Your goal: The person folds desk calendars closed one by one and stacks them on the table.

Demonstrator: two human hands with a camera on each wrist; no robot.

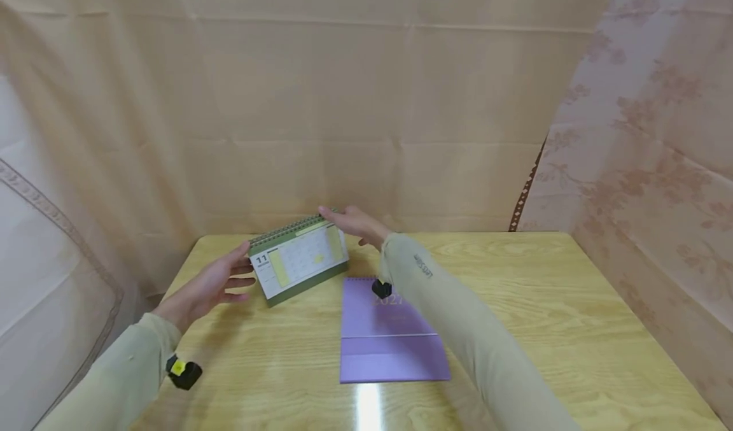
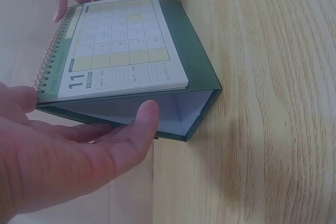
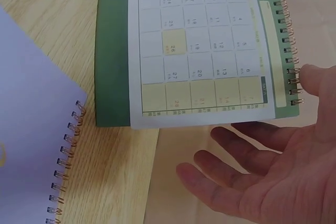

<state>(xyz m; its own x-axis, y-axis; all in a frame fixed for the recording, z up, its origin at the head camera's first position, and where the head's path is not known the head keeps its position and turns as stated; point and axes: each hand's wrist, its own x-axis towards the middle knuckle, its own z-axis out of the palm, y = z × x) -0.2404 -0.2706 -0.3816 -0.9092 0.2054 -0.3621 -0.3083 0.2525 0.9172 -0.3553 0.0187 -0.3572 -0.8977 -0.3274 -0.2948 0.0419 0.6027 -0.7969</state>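
A green desk calendar [image 1: 303, 259], its page marked 11, stands like a tent at the left back of the table, turned at an angle. My left hand [image 1: 214, 284] holds its left end, thumb by the spiral corner and fingers along the back panel; in the left wrist view this hand [image 2: 79, 156] has its other fingers loosely extended. At the other end my right hand [image 1: 357, 223] pinches the top corner. The right wrist view has that hand's thumb [image 3: 311, 80] on the spiral binding, a finger behind the board and the rest spread below.
A purple spiral calendar [image 1: 389, 358] marked 2027 lies on the wooden table [image 1: 544, 310], partly covered by the right forearm. Beige cloth [image 1: 343, 100] hangs behind the table, with patterned cloth [image 1: 664, 163] at the right and pale cloth [image 1: 46, 259] at the left.
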